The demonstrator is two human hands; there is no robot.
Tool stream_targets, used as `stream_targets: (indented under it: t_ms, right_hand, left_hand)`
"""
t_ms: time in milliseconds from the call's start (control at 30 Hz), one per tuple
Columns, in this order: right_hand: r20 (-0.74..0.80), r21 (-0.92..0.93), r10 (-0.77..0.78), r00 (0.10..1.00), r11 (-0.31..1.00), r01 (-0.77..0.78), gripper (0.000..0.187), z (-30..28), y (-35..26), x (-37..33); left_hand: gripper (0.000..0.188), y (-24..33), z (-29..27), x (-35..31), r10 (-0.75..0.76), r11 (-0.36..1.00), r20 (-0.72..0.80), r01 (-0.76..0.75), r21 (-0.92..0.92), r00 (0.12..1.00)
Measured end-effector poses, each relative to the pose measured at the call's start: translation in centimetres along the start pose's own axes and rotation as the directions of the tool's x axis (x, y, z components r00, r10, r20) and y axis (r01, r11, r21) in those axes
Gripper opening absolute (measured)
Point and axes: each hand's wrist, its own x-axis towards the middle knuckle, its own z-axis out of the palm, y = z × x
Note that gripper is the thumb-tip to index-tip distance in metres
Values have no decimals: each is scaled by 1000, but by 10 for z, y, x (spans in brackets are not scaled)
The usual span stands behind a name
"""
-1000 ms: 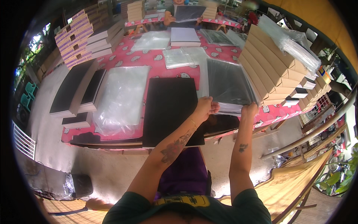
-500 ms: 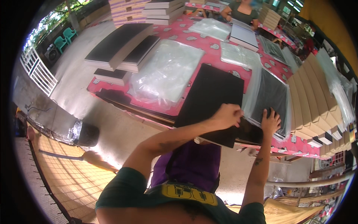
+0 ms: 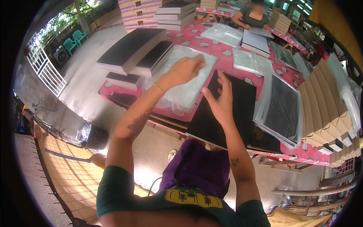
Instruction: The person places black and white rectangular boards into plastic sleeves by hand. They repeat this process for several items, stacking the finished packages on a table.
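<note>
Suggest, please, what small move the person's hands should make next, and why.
I would probably have the left hand pinch the top layer of the clear plastic pile. It is right over that pile, though I cannot tell whether it touches, and the right hand, open over the black board, looks empty and free to help.

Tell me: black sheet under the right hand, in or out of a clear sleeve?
Out: the black sheet looks matte and bare, with no glossy film over it, unlike the sleeved sheet to its right.
</note>
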Motion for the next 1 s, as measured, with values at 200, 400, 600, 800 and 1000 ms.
stream_targets:
  t_ms: [200,400,600,800,1000]
  right_hand:
    - [98,141,67,993,987,-80,52,8,-22,-1]
    - [214,322,263,941,890,-322,50,8,17,-32]
    - [2,690,395,919,664,-287,31,1,8,-19]
    - [214,766,618,756,374,-523,29,-61,53,-39]
    - [153,467,585,797,668,-580,37,-59,79,-63]
  left_hand:
    - [15,-115,7,-61,15,834,227,-137,534,974]
    - [23,-51,29,-18,-243,946,111,210,247,964]
    - [28,69,0,2,-78,504,324,318,-803,943]
    - [28,52,96,-46,-166,735,9,130,-666,986]
    - [24,89,148,-66,-195,598,-93,43,-800,976]
